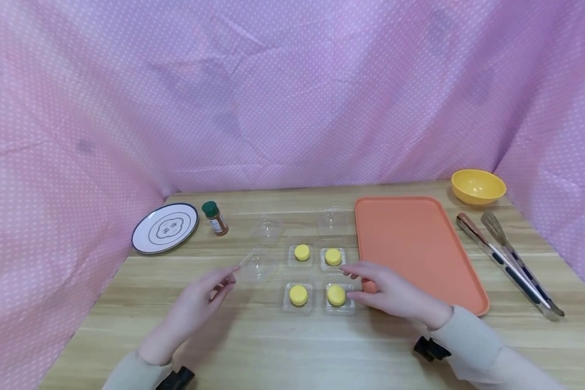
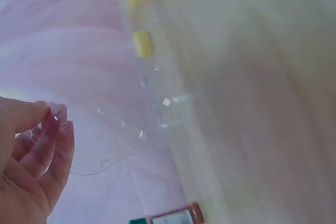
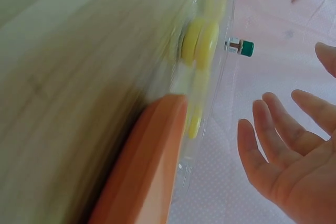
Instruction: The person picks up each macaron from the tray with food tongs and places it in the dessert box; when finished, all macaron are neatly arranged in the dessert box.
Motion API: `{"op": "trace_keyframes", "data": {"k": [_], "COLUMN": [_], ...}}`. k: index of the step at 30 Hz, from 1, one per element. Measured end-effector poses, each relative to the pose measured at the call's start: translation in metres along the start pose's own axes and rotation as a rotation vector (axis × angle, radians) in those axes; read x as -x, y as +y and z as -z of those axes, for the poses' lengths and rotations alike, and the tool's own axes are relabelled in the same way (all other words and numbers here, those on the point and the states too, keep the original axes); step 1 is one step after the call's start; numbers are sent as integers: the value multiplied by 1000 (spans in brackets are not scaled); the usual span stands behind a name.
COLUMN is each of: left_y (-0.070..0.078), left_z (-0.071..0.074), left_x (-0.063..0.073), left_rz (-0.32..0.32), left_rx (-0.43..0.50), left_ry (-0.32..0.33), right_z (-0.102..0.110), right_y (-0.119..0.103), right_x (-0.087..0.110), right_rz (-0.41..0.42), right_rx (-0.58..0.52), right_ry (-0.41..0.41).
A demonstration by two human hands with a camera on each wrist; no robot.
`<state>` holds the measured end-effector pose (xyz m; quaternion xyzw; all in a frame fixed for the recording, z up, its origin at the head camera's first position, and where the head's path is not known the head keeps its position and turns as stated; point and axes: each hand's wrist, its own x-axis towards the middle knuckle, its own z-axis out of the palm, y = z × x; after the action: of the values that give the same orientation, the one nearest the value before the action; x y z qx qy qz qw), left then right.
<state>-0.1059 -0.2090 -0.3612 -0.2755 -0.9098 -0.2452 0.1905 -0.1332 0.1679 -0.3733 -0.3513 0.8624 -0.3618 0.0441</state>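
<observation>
In the head view my left hand (image 1: 197,306) pinches the edge of a clear plastic lid (image 1: 259,265). The left wrist view shows thumb and fingertips on that thin see-through edge, and the lid (image 2: 123,135) spreads out to the right of them. My right hand (image 1: 387,288) holds nothing; its fingers are spread and gently bent, as the right wrist view also shows. Its fingertips are beside the front right yellow macaron (image 1: 336,295). Other yellow macarons, at front left (image 1: 298,296), back left (image 1: 301,252) and back right (image 1: 333,257), also sit in clear plastic trays.
Two more clear lids, left (image 1: 268,228) and right (image 1: 332,219), lie behind the macarons. An orange tray (image 1: 414,238) is under the right forearm's far side. Farther right are tongs (image 1: 504,265), a slotted spatula (image 1: 497,230) and a yellow bowl (image 1: 478,187). A plate (image 1: 148,235) and spice jar (image 1: 215,218) stand back left.
</observation>
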Motion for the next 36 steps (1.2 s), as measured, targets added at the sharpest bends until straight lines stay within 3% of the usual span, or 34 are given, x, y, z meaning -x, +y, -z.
{"op": "trace_keyframes", "data": {"k": [9, 17, 21, 25, 31, 36], "left_y": [19, 34, 40, 48, 57, 62], "left_z": [-15, -32, -41, -49, -61, -67], "left_x": [-31, -53, -59, -65, -76, -80], "left_rz": [37, 44, 82, 175, 316, 376], "left_rx": [147, 302, 399, 550, 875, 1090], "left_ry": [56, 40, 33, 20, 8, -42], "right_z": [-6, -8, -9, -13, -19, -23], "right_y": [-7, -10, -10, -10, -8, -6], "right_x": [-14, -23, -26, -29, -33, -33], "right_rz": [95, 202, 205, 214, 312, 356], "right_rx": [72, 155, 200, 243, 332, 382], "right_ry": [121, 265, 285, 304, 357, 393]}}
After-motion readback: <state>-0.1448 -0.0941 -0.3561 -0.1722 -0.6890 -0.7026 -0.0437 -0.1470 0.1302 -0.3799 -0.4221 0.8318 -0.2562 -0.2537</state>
